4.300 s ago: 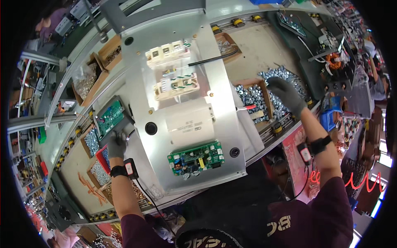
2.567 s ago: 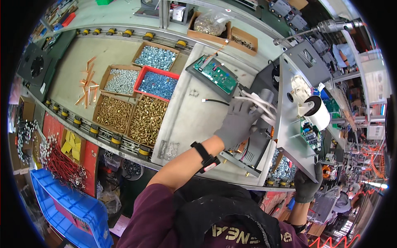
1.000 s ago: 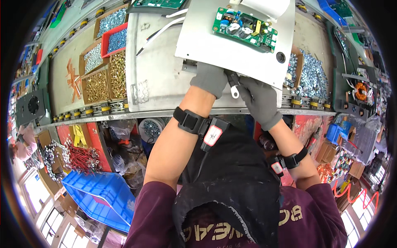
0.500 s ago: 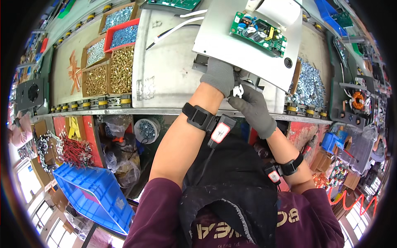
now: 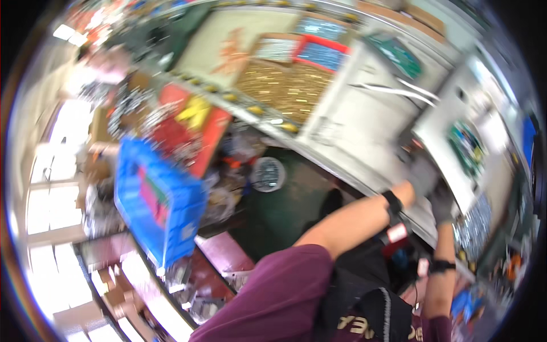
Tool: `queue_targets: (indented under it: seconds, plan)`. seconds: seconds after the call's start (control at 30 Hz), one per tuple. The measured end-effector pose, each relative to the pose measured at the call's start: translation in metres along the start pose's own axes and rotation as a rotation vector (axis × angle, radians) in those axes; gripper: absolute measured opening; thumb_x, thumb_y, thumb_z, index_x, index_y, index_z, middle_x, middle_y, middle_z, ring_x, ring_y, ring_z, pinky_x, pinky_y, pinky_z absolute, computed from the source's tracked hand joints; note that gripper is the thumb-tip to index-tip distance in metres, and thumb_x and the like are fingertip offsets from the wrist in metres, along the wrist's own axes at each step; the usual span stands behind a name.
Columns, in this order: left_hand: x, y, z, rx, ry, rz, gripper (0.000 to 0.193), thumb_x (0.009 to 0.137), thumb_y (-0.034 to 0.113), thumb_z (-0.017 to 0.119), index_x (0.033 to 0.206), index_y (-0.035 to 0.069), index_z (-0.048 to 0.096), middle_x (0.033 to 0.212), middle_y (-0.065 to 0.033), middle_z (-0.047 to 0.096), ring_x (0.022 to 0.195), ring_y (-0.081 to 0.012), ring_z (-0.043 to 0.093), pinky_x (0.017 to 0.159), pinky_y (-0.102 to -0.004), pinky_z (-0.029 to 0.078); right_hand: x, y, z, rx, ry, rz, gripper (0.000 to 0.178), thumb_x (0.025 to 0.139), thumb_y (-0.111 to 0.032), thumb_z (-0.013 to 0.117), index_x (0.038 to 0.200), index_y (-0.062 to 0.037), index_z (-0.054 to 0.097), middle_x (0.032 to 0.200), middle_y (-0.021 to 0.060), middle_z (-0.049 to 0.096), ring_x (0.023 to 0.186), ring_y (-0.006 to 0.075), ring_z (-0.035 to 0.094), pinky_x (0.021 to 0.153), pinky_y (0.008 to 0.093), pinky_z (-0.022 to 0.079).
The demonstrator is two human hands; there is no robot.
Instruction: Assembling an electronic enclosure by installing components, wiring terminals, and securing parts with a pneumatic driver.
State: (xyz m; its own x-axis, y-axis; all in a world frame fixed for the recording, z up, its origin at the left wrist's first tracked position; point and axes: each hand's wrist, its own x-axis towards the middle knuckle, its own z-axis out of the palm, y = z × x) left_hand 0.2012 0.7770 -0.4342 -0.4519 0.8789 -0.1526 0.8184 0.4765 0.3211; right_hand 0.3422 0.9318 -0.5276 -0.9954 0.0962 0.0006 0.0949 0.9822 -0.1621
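The picture is smeared by motion. My left hand, in a grey glove, is at the near edge of a pale metal panel, its fingers hidden or blurred. Just beside it, my gloved right hand is close to the same edge; its fingers cannot be made out either. A green circuit board with components sits on top of the panel. White cables run out from the panel's left side. Whatever lies between the two hands is not discernible.
Left of the panel stand boxes of brass-coloured fasteners and a red bin of bluish fasteners. Silvery fasteners lie at the right. Below the bench edge are a white bucket and a blue crate.
The whole view has swung left and tilted, so the bench, panel and hands appear farther right. Both hands remain by the panel's near edge; the white piece near the right fingers no longer shows.
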Motion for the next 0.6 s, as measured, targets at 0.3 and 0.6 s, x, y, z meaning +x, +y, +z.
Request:
queue_targets:
  seconds: [0.3, 0.6]
  plan:
    - [-0.216, -0.106, -0.084, -1.127, 0.251, -0.514, 0.037, 0.086, 0.032, 0.055, 0.113, 0.007, 0.059, 0.106, -0.0147, 0.063, 0.099, -0.0288, 0.060, 0.086, -0.0352, 0.047, 0.038, -0.099, -0.079, 0.097, -0.029, 0.158, 0.031, 0.090, -0.028, 0.052, 0.106, -0.0032, 0.062, 0.104, 0.0231, 0.059, 0.099, 0.0387, 0.055, 0.084, 0.0438, 0.043]
    - [-0.452, -0.388, -0.191, -0.531, 0.477, -0.993, 0.032, 0.084, 0.030, 0.056, 0.104, 0.007, 0.064, 0.091, -0.0126, 0.068, 0.087, -0.0248, 0.065, 0.079, -0.0355, 0.049, -0.012, -0.145, -0.090, 0.057, 0.137, 0.446, 0.040, 0.089, -0.015, 0.046, 0.125, 0.0023, 0.045, 0.117, 0.0184, 0.052, 0.107, 0.0350, 0.050, 0.089, 0.0422, 0.040]
